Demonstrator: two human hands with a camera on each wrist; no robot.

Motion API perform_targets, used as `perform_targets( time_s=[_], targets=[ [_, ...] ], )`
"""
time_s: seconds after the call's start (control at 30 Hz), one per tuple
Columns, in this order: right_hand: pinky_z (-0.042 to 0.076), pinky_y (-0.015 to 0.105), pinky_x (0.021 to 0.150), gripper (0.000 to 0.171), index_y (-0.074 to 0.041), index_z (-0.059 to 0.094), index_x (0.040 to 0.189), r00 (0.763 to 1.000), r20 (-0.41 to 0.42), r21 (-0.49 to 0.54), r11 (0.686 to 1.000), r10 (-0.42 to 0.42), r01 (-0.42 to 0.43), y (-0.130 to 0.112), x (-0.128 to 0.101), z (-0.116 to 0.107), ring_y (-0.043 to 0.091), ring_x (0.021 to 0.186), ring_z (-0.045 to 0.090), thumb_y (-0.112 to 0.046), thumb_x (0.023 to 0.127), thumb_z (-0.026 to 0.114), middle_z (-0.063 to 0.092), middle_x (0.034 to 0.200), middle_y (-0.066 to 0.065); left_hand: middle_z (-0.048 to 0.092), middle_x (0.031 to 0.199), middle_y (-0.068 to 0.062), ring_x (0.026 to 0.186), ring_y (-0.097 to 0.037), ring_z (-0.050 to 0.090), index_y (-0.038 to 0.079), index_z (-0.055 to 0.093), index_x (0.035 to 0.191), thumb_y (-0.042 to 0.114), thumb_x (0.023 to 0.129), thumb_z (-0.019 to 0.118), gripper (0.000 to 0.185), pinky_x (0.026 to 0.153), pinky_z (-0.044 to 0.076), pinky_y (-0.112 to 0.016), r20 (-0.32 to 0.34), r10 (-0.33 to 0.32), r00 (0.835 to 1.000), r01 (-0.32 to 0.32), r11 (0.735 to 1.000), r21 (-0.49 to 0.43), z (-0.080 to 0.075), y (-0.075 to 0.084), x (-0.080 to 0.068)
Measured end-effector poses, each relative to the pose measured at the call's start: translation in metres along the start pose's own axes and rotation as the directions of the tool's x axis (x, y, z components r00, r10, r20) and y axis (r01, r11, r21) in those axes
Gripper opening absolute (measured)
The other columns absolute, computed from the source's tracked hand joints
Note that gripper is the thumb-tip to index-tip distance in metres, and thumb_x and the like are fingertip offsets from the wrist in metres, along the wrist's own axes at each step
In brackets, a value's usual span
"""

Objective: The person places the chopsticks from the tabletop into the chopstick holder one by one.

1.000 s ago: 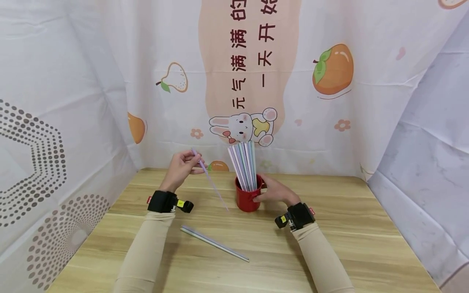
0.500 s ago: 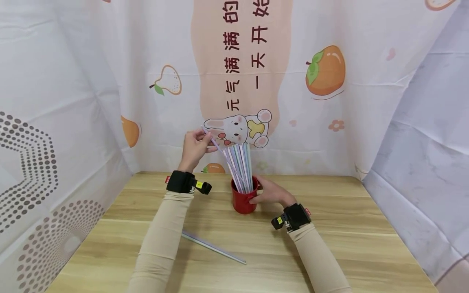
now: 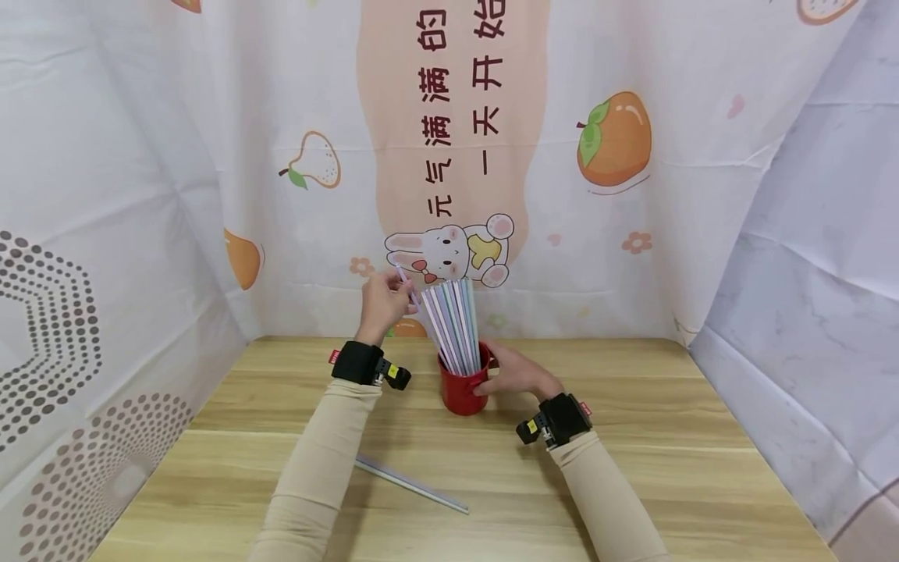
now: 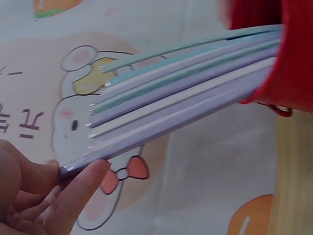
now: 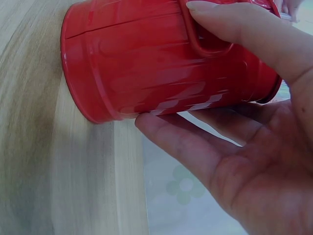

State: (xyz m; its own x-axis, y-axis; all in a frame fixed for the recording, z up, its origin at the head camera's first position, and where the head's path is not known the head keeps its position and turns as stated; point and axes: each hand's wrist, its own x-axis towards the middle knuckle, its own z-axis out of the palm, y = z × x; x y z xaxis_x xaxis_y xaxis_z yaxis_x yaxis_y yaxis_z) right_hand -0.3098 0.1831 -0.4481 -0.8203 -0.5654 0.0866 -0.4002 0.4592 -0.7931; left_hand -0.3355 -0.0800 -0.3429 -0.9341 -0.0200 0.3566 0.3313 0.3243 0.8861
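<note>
A red mug (image 3: 460, 390) stands on the wooden table (image 3: 667, 437) and holds a bundle of several pastel straws (image 3: 453, 320). My left hand (image 3: 382, 304) pinches the top of a purple straw (image 3: 407, 289) whose lower end is in the mug. In the left wrist view my left-hand fingers (image 4: 73, 196) pinch the purple straw (image 4: 161, 132) beside the bundle, and the red mug (image 4: 293, 54) shows at the right. My right hand (image 3: 513, 371) holds the mug at its handle. In the right wrist view my right hand (image 5: 254, 137) curls round the red mug (image 5: 161, 63).
One loose straw (image 3: 410, 484) lies on the table near the front, partly under my left forearm. Printed cloth walls (image 3: 140, 195) close in the table at the back and both sides.
My left hand lifted the purple straw from beside the mug, put its lower end in and has lowered it further. My right hand stayed on the mug.
</note>
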Motion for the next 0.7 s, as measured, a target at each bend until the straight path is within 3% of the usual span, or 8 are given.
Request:
perform_targets(
  time_s=[0.17,0.47,0.7],
  targets=[
    [0.050,0.054,0.109,0.089,-0.004,0.041,0.151,1.000,-0.006,-0.018,1.000,-0.003,0.003,0.001,-0.001,0.001,0.032,0.123,0.058,-0.017,0.077,0.088,0.061,0.138,0.017,0.069,0.095,-0.025,0.079,-0.036,0.075,-0.009,0.069,0.109,0.005,0.101,0.063,0.018,0.075,0.064,-0.049,0.057,-0.020,0.998,0.018,0.999,0.043,0.011,-0.008,-0.004],
    [0.050,0.054,0.109,0.086,-0.007,0.042,0.150,1.000,-0.002,-0.004,1.000,0.018,-0.018,0.000,0.001,0.002,0.031,0.123,0.058,-0.016,0.078,0.087,0.061,0.138,0.015,0.073,0.096,-0.024,0.075,-0.028,0.074,-0.008,0.072,0.111,0.005,0.099,0.066,0.019,0.070,0.065,-0.039,0.111,-0.050,0.993,0.039,0.995,0.097,0.025,-0.017,-0.011],
    [0.049,0.054,0.111,0.085,-0.008,0.041,0.150,1.000,0.010,0.038,0.999,0.023,-0.023,0.002,0.002,0.002,0.032,0.125,0.058,-0.014,0.078,0.086,0.059,0.141,0.015,0.072,0.098,-0.023,0.074,-0.021,0.072,-0.007,0.072,0.113,0.005,0.099,0.066,0.019,0.065,0.064,-0.027,0.156,-0.092,0.983,0.081,0.994,0.075,0.031,-0.019,-0.010]
  ],
)
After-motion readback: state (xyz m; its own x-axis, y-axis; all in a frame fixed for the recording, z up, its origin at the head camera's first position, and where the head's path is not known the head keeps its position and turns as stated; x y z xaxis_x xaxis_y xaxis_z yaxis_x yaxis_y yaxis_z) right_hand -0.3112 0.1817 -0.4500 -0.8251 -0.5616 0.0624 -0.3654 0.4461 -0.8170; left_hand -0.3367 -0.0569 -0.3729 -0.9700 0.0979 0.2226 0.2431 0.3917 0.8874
